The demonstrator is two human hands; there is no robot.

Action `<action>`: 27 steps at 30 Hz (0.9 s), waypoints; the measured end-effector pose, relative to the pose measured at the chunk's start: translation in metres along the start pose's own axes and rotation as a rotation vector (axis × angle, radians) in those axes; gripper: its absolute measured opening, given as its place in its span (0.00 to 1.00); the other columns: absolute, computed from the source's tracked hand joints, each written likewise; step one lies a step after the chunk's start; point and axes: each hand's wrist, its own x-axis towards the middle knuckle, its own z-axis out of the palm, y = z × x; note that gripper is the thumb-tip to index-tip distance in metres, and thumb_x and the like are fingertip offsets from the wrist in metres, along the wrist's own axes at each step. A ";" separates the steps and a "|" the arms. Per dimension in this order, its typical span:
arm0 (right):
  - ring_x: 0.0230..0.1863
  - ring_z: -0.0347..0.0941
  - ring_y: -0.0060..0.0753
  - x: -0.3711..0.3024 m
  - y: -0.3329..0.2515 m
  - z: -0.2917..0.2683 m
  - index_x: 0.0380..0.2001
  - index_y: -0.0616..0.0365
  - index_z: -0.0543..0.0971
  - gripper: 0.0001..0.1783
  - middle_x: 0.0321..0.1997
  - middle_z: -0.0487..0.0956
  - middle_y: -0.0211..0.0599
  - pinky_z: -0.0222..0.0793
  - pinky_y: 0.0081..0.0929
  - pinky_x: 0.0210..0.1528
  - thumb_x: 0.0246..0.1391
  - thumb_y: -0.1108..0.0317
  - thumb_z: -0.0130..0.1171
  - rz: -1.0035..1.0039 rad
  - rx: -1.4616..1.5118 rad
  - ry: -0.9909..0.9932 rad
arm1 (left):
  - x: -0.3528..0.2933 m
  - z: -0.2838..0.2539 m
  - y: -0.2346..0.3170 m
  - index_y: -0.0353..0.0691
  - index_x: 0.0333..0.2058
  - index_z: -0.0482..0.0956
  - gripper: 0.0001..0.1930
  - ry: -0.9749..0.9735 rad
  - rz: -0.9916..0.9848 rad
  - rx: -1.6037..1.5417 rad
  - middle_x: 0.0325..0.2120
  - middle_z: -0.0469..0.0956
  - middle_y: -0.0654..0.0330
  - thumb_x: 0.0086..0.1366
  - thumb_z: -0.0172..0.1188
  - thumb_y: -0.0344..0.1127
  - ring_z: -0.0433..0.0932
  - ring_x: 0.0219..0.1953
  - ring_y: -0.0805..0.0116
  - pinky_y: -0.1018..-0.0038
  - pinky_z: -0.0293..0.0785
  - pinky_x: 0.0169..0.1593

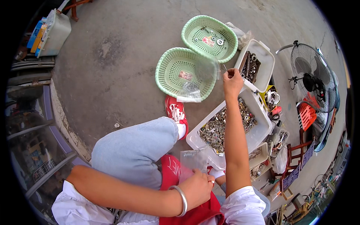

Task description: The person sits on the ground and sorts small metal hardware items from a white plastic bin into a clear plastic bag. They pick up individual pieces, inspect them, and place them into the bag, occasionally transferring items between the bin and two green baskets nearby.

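My left hand (197,188), with a ring and a silver bangle, is closed on the lower end of a clear plastic bag (193,160) above my lap. My right hand (233,83) reaches forward with fingertips pinched on a thin, pale, pin-like piece (225,67), too small to name. That hand is between the near green basket (162,71) and a white bin (267,67) of larger rusty metal parts. Beneath my right forearm lies a big translucent tub (195,139) full of mixed screws and small hardware (215,129). Clear bags (189,91) lie in the near basket.
A second green basket (186,32) with washers and small parts stands farther out. On the right are a standing fan (313,80), small containers (262,153) of hardware and a reddish wooden stool (294,161). At far left sits a plastic box (58,33) beside a glass-fronted cabinet (37,150).
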 end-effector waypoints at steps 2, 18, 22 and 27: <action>0.26 0.76 0.39 0.007 0.006 0.006 0.27 0.58 0.76 0.06 0.24 0.79 0.37 0.71 0.33 0.32 0.44 0.69 0.60 -0.013 -0.041 0.009 | 0.002 -0.003 -0.001 0.30 0.29 0.75 0.10 -0.033 0.016 0.021 0.26 0.70 0.55 0.54 0.52 0.33 0.74 0.26 0.62 0.68 0.66 0.31; 0.38 0.77 0.35 0.016 0.047 0.032 0.39 0.52 0.81 0.13 0.36 0.80 0.34 0.71 0.29 0.42 0.47 0.67 0.61 0.067 -0.019 -0.359 | 0.003 -0.001 -0.004 0.31 0.28 0.78 0.10 -0.029 0.021 0.058 0.28 0.71 0.54 0.54 0.53 0.33 0.74 0.29 0.62 0.68 0.67 0.32; 0.23 0.75 0.22 0.007 0.046 -0.011 0.31 0.64 0.82 0.11 0.21 0.80 0.36 0.72 0.21 0.30 0.49 0.66 0.63 0.315 0.232 -0.284 | 0.008 -0.003 -0.005 0.32 0.28 0.79 0.10 -0.013 0.023 0.098 0.27 0.71 0.55 0.52 0.53 0.33 0.74 0.29 0.62 0.68 0.67 0.33; 0.23 0.72 0.19 -0.047 0.069 -0.151 0.29 0.63 0.81 0.10 0.24 0.79 0.30 0.69 0.16 0.29 0.49 0.66 0.65 0.450 0.428 -0.369 | 0.010 -0.027 0.006 0.38 0.32 0.82 0.10 -0.203 0.036 0.177 0.31 0.75 0.57 0.54 0.56 0.33 0.74 0.34 0.64 0.66 0.68 0.39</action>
